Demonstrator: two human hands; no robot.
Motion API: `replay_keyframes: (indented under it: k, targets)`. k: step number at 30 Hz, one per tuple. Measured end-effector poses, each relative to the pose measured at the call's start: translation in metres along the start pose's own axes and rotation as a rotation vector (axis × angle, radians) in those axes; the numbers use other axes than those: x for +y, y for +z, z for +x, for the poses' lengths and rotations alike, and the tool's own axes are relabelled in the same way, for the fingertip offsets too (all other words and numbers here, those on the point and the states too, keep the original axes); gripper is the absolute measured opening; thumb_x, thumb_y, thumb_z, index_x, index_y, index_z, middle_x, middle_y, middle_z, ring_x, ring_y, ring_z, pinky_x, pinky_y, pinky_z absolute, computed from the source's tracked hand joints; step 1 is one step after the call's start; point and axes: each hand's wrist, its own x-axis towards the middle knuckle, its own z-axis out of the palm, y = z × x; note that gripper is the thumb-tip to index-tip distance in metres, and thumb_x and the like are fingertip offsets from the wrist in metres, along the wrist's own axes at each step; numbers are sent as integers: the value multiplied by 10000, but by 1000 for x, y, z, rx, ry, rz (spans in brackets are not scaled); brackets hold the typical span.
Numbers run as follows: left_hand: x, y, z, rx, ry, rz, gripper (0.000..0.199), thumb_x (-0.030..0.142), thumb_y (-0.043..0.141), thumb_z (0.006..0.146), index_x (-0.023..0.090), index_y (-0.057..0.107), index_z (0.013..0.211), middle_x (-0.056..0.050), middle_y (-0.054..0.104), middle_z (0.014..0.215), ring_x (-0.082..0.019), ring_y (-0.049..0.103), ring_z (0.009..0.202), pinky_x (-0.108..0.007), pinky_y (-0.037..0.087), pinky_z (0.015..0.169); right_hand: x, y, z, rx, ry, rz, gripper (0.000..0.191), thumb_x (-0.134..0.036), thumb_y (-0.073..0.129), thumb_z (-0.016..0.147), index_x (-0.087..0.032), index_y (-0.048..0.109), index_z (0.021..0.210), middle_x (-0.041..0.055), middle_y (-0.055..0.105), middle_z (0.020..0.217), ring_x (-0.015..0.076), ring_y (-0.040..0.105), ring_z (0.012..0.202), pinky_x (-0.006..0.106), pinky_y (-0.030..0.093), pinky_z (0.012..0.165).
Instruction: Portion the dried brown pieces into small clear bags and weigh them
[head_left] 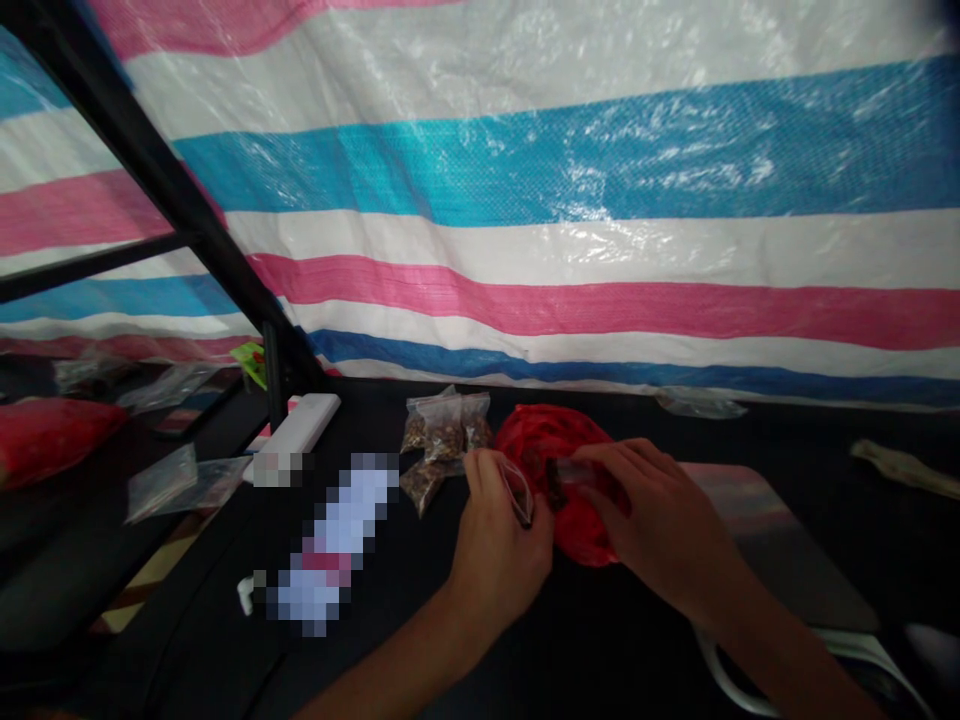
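Observation:
My left hand (495, 545) is closed on a small clear zip bag (517, 490), its mouth spread into an oval toward the right. In my right hand (656, 520) is a small clear cup-like piece (576, 472) with something dark at its left end; its exact kind is not plain. Both hands are over a crumpled red plastic bag (551, 428), with a narrow gap between the zip bag and the clear piece. Just left of the red bag lie several small zip bags (444, 432) filled with brown dried bits.
A white box-shaped device (304, 435) and a blurred-out phone-like shape (337, 545) lie on the left, near a white earbud (246, 595). To the right is a flat grey panel (757, 530). A black frame post (165, 180) and striped sheeting (570, 160) stand behind.

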Motion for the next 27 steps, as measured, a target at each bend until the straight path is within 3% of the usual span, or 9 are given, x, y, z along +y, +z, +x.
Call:
replay_keyframes:
  k: [4,8,12,17,24,27]
  targets:
    - [1,-1,8,-61,-123,-350,295,132,647,858,237,453,1054,0,574,922,-162,588,775,-305,492,717,-8,2,-1,19,45,10,255,-217,686,927,-264,664,1176,51,748,1124,274,660,1066,443,508,941]
    - [2,-1,12,-95,-113,-540,365,86,666,815,242,458,1072,1,621,1003,-138,614,830,-278,500,760,-8,5,-2,-9,72,-1,226,-222,668,929,-261,661,1152,57,752,1080,273,684,1010,439,517,905]
    - [3,-2,12,-130,-103,-608,363,68,687,760,238,431,953,13,621,977,-113,580,765,-241,460,692,-9,6,-2,-27,72,17,201,-236,629,949,-245,644,1149,79,746,1099,282,695,1028,453,519,912]
    - [6,-5,16,-126,-97,-601,338,167,743,771,229,427,872,67,489,770,-100,480,671,-220,407,621,-13,4,-1,-59,88,55,203,-209,601,946,-239,641,1143,78,750,1085,272,705,1013,457,520,920]
    - [2,-4,20,-54,-84,-631,281,70,632,721,223,454,876,48,525,823,-110,512,725,-228,456,680,-12,5,-1,-52,82,109,332,-195,569,967,-230,644,1289,82,760,1216,265,695,1136,491,485,1032]
    - [0,-4,21,-38,-82,-629,292,48,604,685,224,450,860,52,521,805,-108,513,711,-218,446,660,-13,5,0,-58,87,121,309,-186,543,986,-232,666,1266,78,763,1217,258,694,1141,490,474,1045]
